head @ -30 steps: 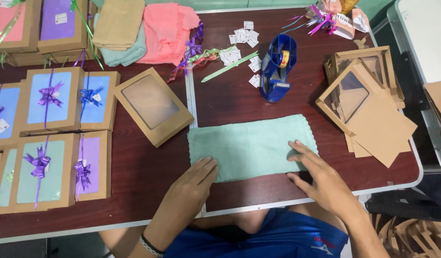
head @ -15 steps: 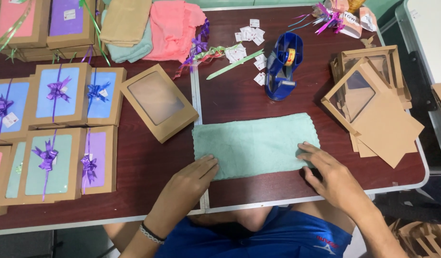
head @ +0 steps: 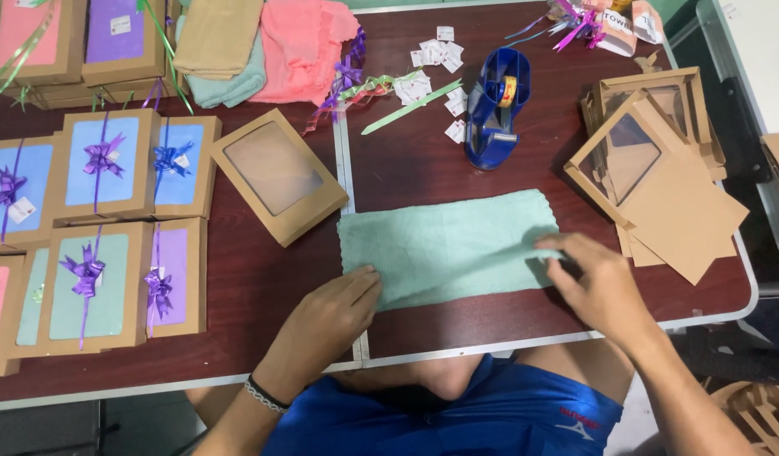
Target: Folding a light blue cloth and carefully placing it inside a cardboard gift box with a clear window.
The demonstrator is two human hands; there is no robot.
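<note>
My count of the table

I see one mint towel (head: 449, 245), one blue tape dispenser (head: 493, 105), one open windowed box (head: 278, 176), two hands.

Dark red table (head: 423, 169), seam down the middle. Blue tape dispenser (head: 493, 108) upright nr far edge; small white tags (head: 432, 72) and a green ribbon strip (head: 411, 107) just beside it. Open kraft window box (head: 277, 176) at centre-left, tilted. Ribboned gift boxes (head: 102, 165) at left. Folded towels (head: 263, 42), far side. Flat kraft lids (head: 660, 169), stacked at right.
</note>
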